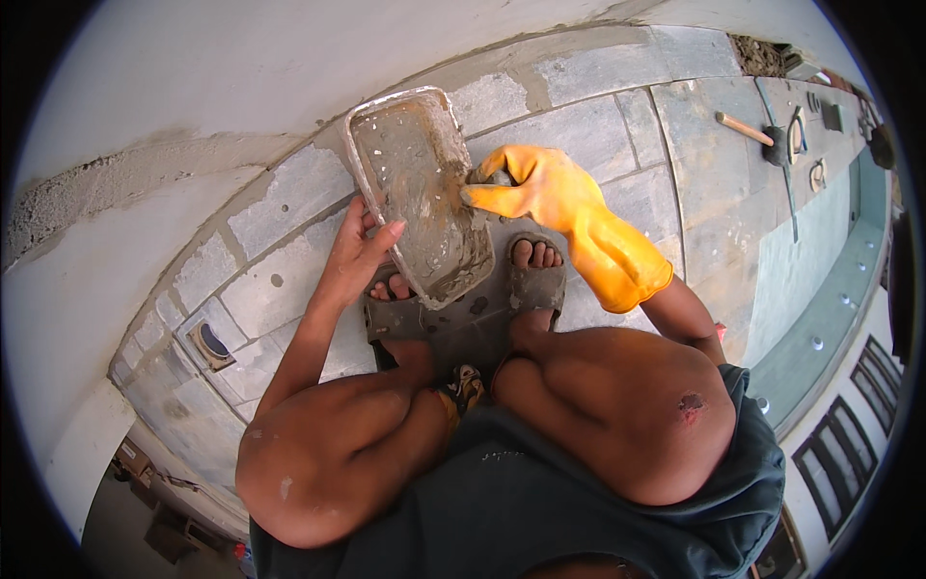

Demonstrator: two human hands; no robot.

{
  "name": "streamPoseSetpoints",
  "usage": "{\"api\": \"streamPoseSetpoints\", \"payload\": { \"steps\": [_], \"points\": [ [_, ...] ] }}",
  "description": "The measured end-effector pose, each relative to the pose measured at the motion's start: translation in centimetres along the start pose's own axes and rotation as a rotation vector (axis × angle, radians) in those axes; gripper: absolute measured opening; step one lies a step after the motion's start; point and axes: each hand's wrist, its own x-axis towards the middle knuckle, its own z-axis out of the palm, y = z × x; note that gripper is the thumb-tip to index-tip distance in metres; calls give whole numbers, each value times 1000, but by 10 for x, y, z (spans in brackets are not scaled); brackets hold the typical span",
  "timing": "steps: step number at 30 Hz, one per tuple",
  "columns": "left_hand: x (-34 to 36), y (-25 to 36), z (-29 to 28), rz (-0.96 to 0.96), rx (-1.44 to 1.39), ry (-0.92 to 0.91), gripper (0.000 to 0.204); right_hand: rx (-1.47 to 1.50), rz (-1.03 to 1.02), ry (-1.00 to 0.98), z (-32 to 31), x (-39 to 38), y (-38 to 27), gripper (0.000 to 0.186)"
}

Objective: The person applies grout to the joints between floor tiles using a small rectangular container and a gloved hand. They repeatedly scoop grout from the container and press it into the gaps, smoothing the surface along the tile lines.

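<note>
A worn rectangular tray (354, 145) smeared with wet grey mortar (410, 183) is tilted in front of my feet. My left hand (359, 253) is bare and grips the tray's left side, thumb over the rim and fingers beneath. On my right hand (545, 193) is a long orange rubber glove. Its thumb and fingers close around something dark and grey at the tray's right rim; I cannot make out what that is. Mortar clings to the gloved fingertips.
Grey stone tiles (579, 135) pave the floor beside a white wall (241, 68). A square drain (207, 340) lies at the left. To the far right are a wooden-handled mallet (752, 128), a cord (793, 193) and small tools. My sandals (535, 285) flank the tray's near end.
</note>
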Motion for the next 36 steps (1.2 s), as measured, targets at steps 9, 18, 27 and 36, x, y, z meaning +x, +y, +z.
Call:
{"api": "streamPoseSetpoints", "payload": {
  "steps": [9, 18, 27, 36],
  "points": [
    [-6, -12, 3, 51, 95, 99, 64, -95, -545, -49, 57, 16, 26, 42],
    [-5, -21, 18, 128, 184, 159, 60, -504, -216, -455, 67, -4, 7, 40],
    [-10, -27, 29, 34, 163, 113, 60, 73, 42, -713, 87, 8, 24, 39],
    [-7, -43, 22, 42, 147, 126, 60, 772, 87, -771, 109, 8, 61, 29]
  ]
}}
